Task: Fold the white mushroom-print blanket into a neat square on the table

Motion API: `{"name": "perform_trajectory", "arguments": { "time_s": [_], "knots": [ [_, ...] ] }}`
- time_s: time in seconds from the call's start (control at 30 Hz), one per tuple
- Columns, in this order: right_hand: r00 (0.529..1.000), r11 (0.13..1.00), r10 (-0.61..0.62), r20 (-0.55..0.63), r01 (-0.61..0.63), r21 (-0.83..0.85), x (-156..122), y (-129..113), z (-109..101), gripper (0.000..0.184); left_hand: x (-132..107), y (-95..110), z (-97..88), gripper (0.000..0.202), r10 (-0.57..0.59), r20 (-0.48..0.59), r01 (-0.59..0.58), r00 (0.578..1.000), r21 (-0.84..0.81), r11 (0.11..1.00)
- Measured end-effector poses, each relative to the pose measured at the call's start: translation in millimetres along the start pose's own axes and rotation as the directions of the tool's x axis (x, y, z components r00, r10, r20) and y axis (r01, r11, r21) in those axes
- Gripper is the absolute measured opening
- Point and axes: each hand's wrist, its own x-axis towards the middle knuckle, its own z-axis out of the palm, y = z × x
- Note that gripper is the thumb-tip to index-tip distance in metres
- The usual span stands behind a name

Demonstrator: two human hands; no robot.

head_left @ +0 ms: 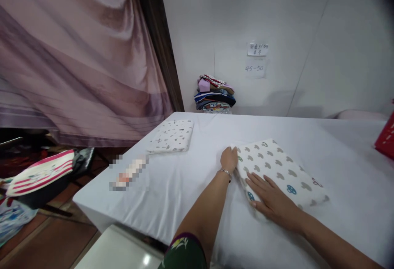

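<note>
Watching from afar, I see left hand [229, 160] curled nearly closed at far-left corner of folded mushroom-print cloth [278, 163], apparently pinching its edge; thumb hidden. Right hand [275, 200] open, palm down, fingers slightly spread, gripping nothing, laid over cloth's near edge, likely flattening layers and preventing slip. Cloth lies right of left hand, on white tablecloth [191, 191]. Folded small-print cloth [172, 135] well left of left hand, probably set apart for working room. Stack of folded textiles [215, 94] beyond left hand, piled flat, likely for compactness.
</note>
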Motion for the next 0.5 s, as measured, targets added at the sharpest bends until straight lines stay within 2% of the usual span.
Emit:
{"name": "perform_trajectory", "arguments": {
  "time_s": [0.17, 0.23, 0.27, 0.3, 0.37, 0.4, 0.5],
  "knots": [
    [0.998, 0.998, -0.017, 0.067, 0.012, 0.068, -3.9, -1.5, -14.4, 0.06, 4.2, -4.1, 2.0, 0.044, 0.038, -0.032, -0.035, 0.999, 0.089, 0.995],
    [0.997, 0.995, 0.052, 0.049, -0.056, 0.083, -8.6, 9.6, -22.8, 0.055, 5.2, -5.4, 2.3, 0.044, 0.042, -0.042, -0.037, 0.998, 0.116, 0.993],
    [0.992, 0.989, 0.129, -0.004, -0.128, 0.071, -11.8, 19.5, -26.8, 0.054, 5.6, -6.1, 2.5, 0.044, 0.041, -0.048, -0.035, 0.998, 0.128, 0.991],
    [0.971, 0.974, 0.224, -0.083, -0.22, 0.052, -15.3, 32.0, -30.4, 0.055, 6.0, -6.9, 2.7, 0.044, 0.038, -0.053, -0.031, 0.998, 0.139, 0.99],
    [0.878, 0.909, 0.409, -0.249, -0.415, 0.031, -22.8, 62.6, -35.7, 0.058, 6.9, -8.3, 3.1, 0.043, 0.034, -0.059, -0.024, 0.998, 0.156, 0.987],
    [0.827, 0.87, 0.48, -0.292, -0.491, 0.039, -26.3, 78.6, -37.2, 0.06, 7.3, -8.9, 3.3, 0.043, 0.034, -0.057, -0.024, 0.998, 0.162, 0.987],
    [0.718, 0.756, 0.649, -0.253, -0.645, 0.109, -33.3, 116.4, -36.6, 0.064, 9.4, -9.6, 3.1, 0.042, 0.049, -0.038, -0.042, 0.998, 0.166, 0.985]
  ]
}}
